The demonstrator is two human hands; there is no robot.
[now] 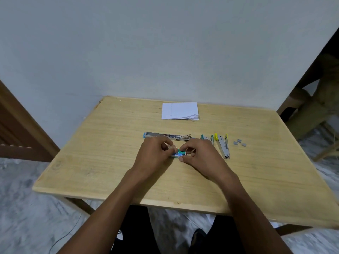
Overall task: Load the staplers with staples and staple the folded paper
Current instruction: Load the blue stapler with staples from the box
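Both hands meet over a small blue-green staple box (179, 154) in the middle of the wooden table (110, 162). My left hand (155, 153) pinches its left end, and my right hand (198, 155) grips its right end with thumb and fingers. Just behind the hands lies a large stapler (161, 135), opened out flat. To the right lie a green stapler (206, 138), partly hidden by my right hand, and a yellow stapler (222, 144), also opened. Several small grey staple strips (239, 143) lie further right. The folded white paper (180, 110) rests near the far edge.
A pale wall stands right behind the table. A wooden frame (18, 129) is at the left and a brown chair (311, 110) at the right. My legs show under the table's near edge, above a marbled floor.
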